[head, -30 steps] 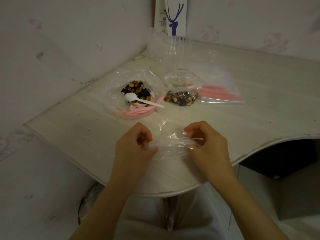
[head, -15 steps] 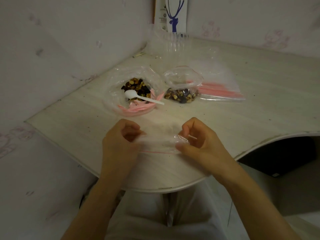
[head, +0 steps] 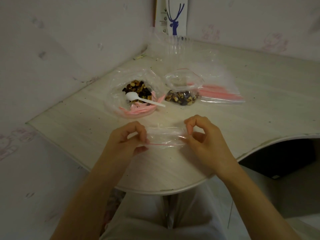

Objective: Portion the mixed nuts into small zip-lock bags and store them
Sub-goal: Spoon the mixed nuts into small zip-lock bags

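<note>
1. I see my left hand [head: 128, 141] and right hand [head: 204, 137] pinching opposite ends of an empty zip-lock bag [head: 164, 137].
2. It hangs above the table [head: 86, 118], near its front edge.
3. The nut bag [head: 136, 92] and spoon [head: 143, 99] lie beyond.

We find no text we can read. The white box [head: 181, 23] standing in the corner behind the desk [head: 259, 104] carries a blue antlered-deer drawing. The print on its left strip is too small to read.
</note>
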